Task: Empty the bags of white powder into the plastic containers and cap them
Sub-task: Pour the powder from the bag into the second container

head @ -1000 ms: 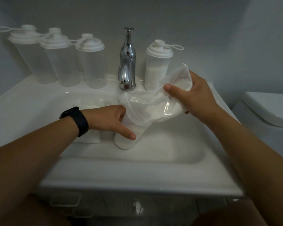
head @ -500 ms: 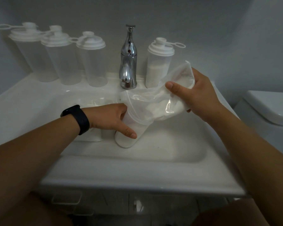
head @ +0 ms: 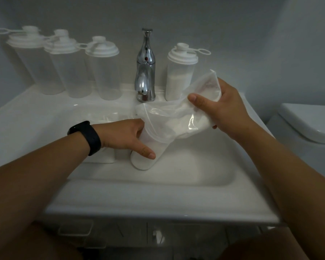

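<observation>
A clear plastic container (head: 144,162) stands in the sink basin, partly filled with white powder. My left hand (head: 126,136) grips its side, and the thumb lies across its lower front. My right hand (head: 219,107) holds up a clear bag of white powder (head: 176,122). The bag tilts down to the left, and its mouth covers the container's top, which is hidden. A capped container (head: 179,79) with powder inside stands right of the faucet. Three empty capped containers (head: 103,72) stand on the ledge at the left.
A chrome faucet (head: 145,72) rises at the back of the white sink (head: 158,201). Another white object (head: 105,156) lies in the basin behind my left wrist, mostly hidden. A toilet (head: 308,122) stands at the right.
Both hands keep their hold. The bag end in my right hand has lifted slightly, and the view has shifted a little.
</observation>
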`<state>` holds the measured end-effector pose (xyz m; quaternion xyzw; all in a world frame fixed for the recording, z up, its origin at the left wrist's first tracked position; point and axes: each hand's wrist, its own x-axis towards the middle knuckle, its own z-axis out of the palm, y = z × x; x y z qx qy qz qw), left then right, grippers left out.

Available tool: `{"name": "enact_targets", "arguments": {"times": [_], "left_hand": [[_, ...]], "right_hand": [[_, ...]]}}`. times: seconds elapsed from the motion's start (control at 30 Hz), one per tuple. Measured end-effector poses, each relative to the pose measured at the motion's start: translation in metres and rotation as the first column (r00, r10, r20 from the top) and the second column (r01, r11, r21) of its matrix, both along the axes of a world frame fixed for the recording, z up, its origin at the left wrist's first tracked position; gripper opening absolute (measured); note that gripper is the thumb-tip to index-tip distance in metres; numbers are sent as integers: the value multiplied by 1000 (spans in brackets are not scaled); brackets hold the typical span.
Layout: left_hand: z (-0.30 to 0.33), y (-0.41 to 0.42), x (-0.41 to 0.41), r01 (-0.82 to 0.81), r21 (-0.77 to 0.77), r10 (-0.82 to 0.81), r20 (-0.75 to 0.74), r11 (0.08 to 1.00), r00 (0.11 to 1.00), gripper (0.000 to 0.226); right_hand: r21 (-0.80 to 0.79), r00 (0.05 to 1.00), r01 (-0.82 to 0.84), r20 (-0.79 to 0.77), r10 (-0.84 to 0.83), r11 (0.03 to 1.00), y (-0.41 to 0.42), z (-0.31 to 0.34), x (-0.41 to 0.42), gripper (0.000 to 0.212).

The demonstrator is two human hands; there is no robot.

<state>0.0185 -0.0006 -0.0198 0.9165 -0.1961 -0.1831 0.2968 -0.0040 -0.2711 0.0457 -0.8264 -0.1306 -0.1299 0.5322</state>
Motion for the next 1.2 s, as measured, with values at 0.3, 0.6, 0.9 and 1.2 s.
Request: {"name": "enact_targets", "arguments": {"times": [0.3, 0.6, 0.9, 1.2], "left_hand": [[-1, 0, -1, 35, -68, -36, -18, 997, 999, 92], [1, 0, -1, 8, -2, -8, -3, 1000, 1000, 95], [0, 1, -1, -5, 8, 5, -15, 1000, 1000, 102], [0, 2, -1, -12, 36, 13, -7, 999, 1000, 97]], "right_hand": [[13, 1000, 15, 16, -15, 1000, -2, 4, -1, 21], [12, 1000, -5, 17, 5, 1000, 0, 3, -2, 22], [20, 1000, -14, 15, 14, 1000, 0, 4, -3, 21], [-2, 1000, -23, 14, 23, 1000, 0, 4, -2, 22]]}}
